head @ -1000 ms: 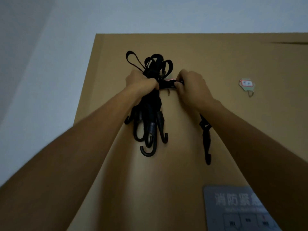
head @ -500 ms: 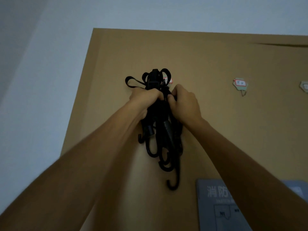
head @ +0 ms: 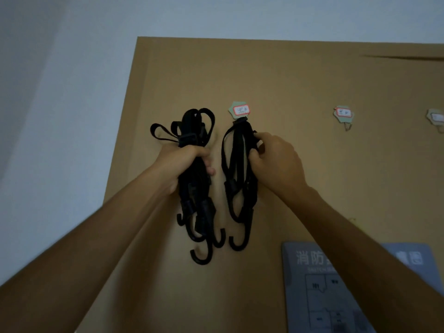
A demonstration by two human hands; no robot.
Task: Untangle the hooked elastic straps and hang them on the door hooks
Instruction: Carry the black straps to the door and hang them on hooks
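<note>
My left hand (head: 182, 164) grips a bundle of black elastic straps (head: 195, 195) in front of the brown door (head: 300, 75); loops stick out above my fist and several hooks dangle below. To its right, a separate black strap (head: 236, 171) hangs from the first labelled door hook (head: 240, 111), its end hook curling at the bottom. My right hand (head: 276, 162) pinches the upper right side of this hanging strap.
A second labelled door hook (head: 344, 114) and a third door hook (head: 436, 117) at the frame's right edge carry nothing. A grey sign (head: 319, 287) with printed characters is fixed lower on the door. A pale wall (head: 60, 92) lies left of the door.
The two hands, close together on one bundle before, have moved apart. One strap now hangs from the first door hook under my right hand, while the rest stays in my left.
</note>
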